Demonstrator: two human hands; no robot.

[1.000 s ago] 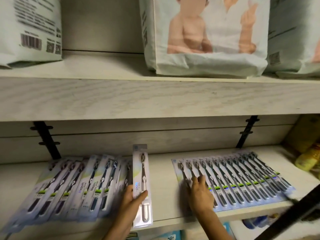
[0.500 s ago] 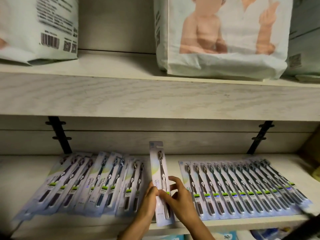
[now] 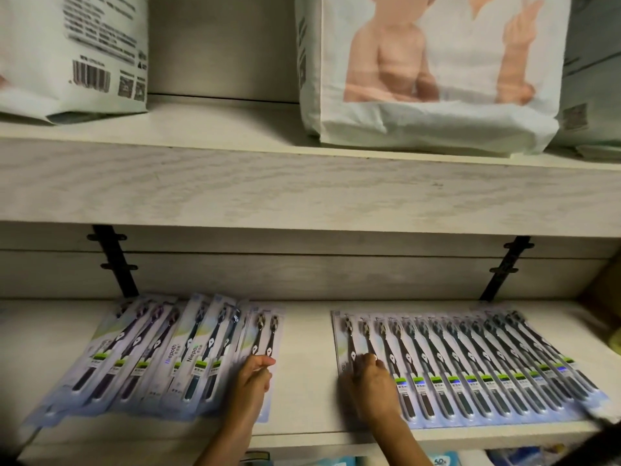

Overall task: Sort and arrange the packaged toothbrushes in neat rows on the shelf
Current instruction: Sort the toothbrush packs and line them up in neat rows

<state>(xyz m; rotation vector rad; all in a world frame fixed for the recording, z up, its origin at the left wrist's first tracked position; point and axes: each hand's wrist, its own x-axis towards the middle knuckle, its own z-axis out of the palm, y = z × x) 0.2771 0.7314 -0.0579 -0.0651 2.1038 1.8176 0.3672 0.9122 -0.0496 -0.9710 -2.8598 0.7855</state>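
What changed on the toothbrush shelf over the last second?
The single pack, first held in the gap by the left hand, then by both hands, moved right to become the left end of the right row. The right hand rests on it. The left hand let go and moved onto the right end of the left group. The shelf and bags stayed put.

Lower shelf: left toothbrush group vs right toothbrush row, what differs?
Pose: the left group is fanned at mixed angles; the right row lies parallel with even overlap.
Count: the left group shows fewer packs than the right row.
Front edge: ragged on the left group, nearly straight on the right row.
Shared: both are overlapping carded dark toothbrushes lying flat on the lower shelf, heads toward the back.
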